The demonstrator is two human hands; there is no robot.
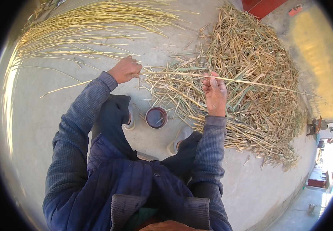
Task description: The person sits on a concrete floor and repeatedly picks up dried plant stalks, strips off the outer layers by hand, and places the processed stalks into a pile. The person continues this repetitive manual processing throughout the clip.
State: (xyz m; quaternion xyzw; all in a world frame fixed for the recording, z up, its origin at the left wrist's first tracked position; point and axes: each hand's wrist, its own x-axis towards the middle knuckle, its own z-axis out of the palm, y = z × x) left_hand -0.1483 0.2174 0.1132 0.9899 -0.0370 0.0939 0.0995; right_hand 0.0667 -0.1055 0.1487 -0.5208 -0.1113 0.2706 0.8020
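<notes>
A long, thin dry stalk [178, 74] stretches sideways between my two hands. My left hand [126, 69] is closed around it, and its thin left end sticks out past the wrist. With thumb and fingers, my right hand [215, 89] pinches the same stalk farther along; the rest runs on to the right above a big heap of dry husks and leaves [253, 63]. Pale yellow stripped stalks [97, 21] lie in a long, loose bundle at the upper left. Beneath the right forearm, a pile of unstripped stalks [250, 138] lies at the heap's near edge.
A round container of dark liquid [156, 117] stands on the concrete floor [256, 184] between my shoes. A red object [261, 7] is at the top right beyond the heap. Loose husk pieces [166, 86] are scattered under the held stalk.
</notes>
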